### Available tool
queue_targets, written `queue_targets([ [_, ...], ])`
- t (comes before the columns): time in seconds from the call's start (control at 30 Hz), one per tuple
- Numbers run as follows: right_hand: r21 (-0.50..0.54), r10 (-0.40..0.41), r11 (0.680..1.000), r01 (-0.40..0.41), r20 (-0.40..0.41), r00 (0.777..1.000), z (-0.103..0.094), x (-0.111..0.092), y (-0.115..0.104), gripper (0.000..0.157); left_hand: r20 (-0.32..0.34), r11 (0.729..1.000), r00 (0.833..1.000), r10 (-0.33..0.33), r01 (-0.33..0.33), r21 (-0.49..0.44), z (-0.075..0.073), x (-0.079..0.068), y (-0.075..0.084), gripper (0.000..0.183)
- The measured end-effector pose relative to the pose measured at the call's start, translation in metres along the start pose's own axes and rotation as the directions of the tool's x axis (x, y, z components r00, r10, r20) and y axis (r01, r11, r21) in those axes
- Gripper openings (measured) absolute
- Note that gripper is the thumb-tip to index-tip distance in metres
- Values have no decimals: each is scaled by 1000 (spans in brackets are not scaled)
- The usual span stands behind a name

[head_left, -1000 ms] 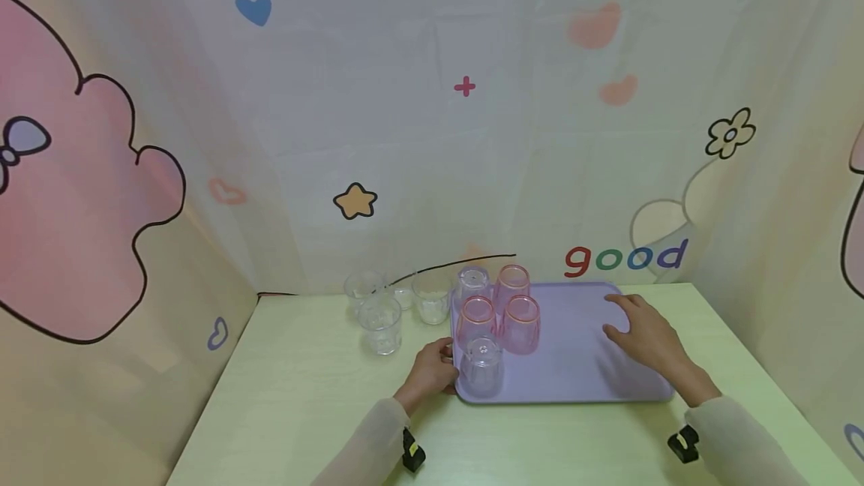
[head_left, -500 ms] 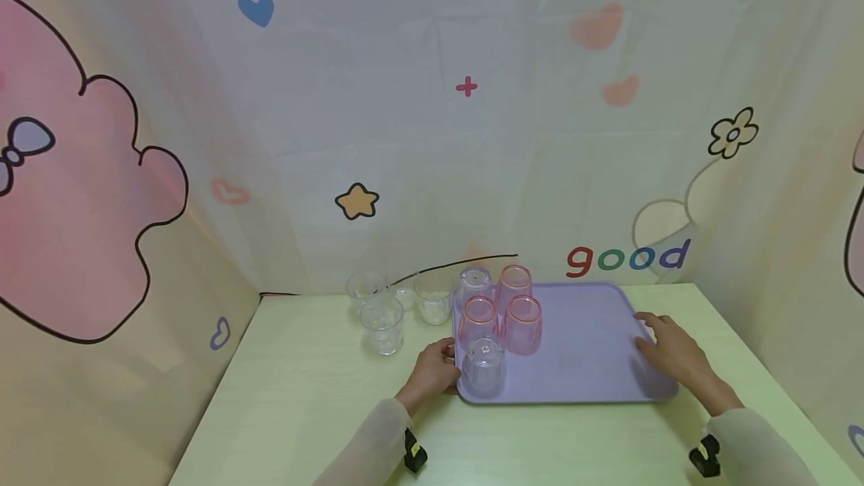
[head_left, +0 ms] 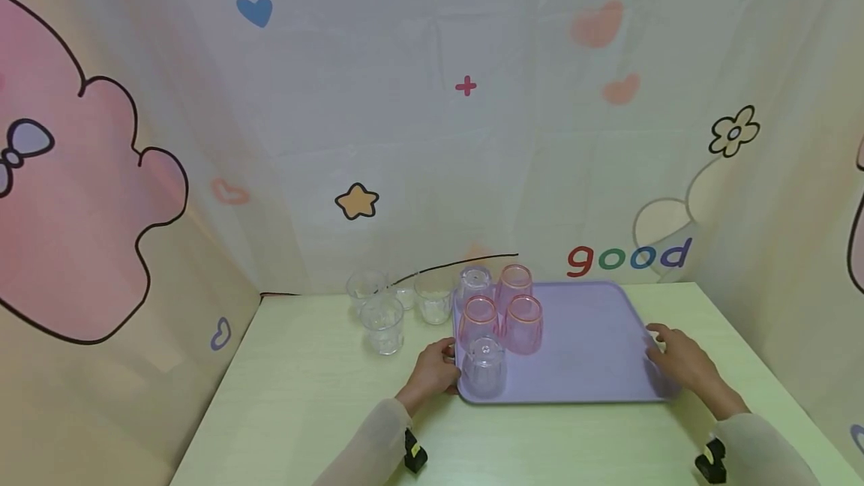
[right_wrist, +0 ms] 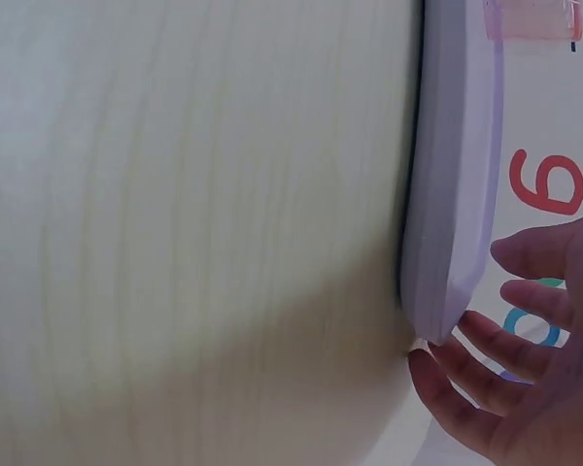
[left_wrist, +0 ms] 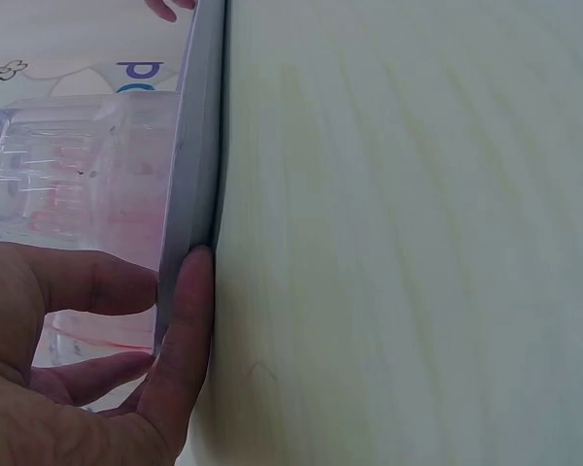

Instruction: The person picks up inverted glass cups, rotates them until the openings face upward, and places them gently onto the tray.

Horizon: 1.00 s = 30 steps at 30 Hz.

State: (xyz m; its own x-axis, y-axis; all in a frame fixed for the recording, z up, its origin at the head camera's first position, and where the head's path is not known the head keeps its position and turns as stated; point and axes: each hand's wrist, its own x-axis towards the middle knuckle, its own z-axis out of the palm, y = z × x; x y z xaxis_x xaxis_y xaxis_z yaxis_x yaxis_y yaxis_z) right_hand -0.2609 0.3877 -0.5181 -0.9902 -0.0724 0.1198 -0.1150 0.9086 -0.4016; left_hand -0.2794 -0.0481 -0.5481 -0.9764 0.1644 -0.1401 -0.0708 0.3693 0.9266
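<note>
A lilac tray point(head_left: 587, 351) lies on the table, with pink glasses point(head_left: 523, 326) and clear glasses point(head_left: 484, 370) upside down on its left part. At its left rim is my left hand point(head_left: 430, 367); in the left wrist view its thumb and fingers point(left_wrist: 97, 282) pinch the rim from both sides, near a clear glass point(left_wrist: 63, 175). My right hand point(head_left: 683, 358) is at the right rim. In the right wrist view, its loosely bent, spread fingers point(right_wrist: 486, 379) reach the tray's end, fingertips right at the edge.
Left of the tray, several clear glasses point(head_left: 382, 325) stand upright on the pale wooden table point(head_left: 290, 396). A printed curtain point(head_left: 405, 133) hangs directly behind the table and along both sides.
My right hand has moved right and toward me, from over the tray to its right rim. The left hand stays at the left rim, and the tray and glasses keep their places.
</note>
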Motion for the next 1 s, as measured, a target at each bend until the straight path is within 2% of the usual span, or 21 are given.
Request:
queue_targets([
  [0.2,75,55,995,-61,74,996,1,2,10,49,7,1000,1000,2,-2,-10,0,1,-1,71],
  [0.53,112,67,991,-79,102,993,2,7,23,49,6,1000,1000,-1,1,-15,1,1,-2,71],
  [0.63,174,112,975,-140,161,980,0,8,25,52,4,1000,1000,-2,2,-12,1,1,-2,72],
  [0.77,260,177,935,-242,250,952,-2,11,27,55,5,1000,1000,-9,9,-8,0,1,-2,72],
  [1.0,296,227,902,-314,293,929,-3,13,25,55,4,1000,1000,-7,7,-7,0,1,-2,71],
])
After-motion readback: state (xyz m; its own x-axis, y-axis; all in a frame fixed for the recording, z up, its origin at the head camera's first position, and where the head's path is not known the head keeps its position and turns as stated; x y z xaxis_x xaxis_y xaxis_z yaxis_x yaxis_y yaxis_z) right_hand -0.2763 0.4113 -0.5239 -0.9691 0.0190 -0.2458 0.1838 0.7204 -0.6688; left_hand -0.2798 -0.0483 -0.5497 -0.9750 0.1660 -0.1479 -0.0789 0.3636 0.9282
